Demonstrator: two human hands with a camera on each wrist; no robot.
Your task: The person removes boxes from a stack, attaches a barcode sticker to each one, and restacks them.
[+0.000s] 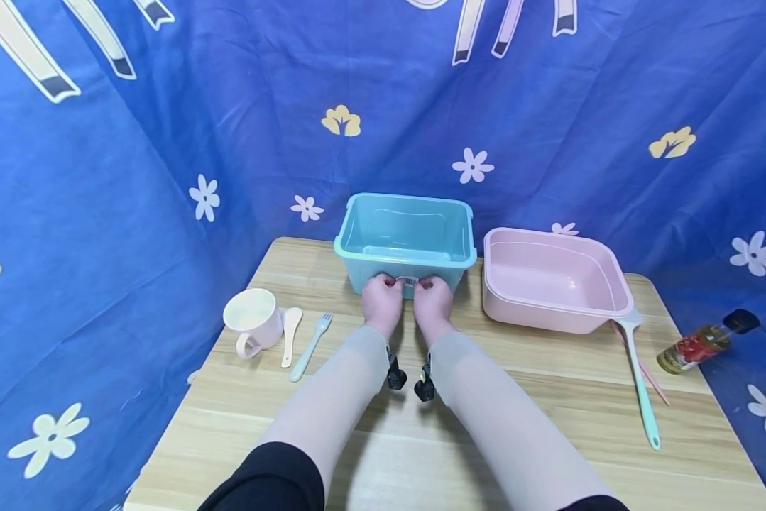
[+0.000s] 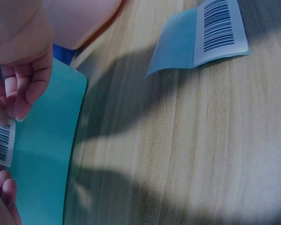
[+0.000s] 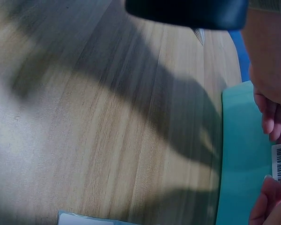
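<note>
A teal plastic bin (image 1: 405, 213) stands at the back middle of the table, with a white barcode label (image 2: 3, 143) at its front wall. My left hand (image 1: 381, 301) is at the label's left edge, fingers curled and thumb over the label, pinching it. On the label's opposite edge, my right hand (image 1: 433, 305) pinches with curled fingers, also seen in the left wrist view. How firmly the label sticks to the wall is hidden by the fingers. A light-blue backing piece with another barcode label (image 2: 218, 28) lies on the wood nearer to me, slightly curled up.
Left on the table (image 1: 383, 468) are a white mug (image 1: 264, 319), a white spoon (image 1: 290, 333) and a pale blue fork (image 1: 312, 346). A pink basin (image 1: 542, 316) stands to the right, beside a mint-handled utensil (image 1: 641, 387), a pink stick (image 1: 654, 383) and a black-capped bottle (image 1: 698, 348).
</note>
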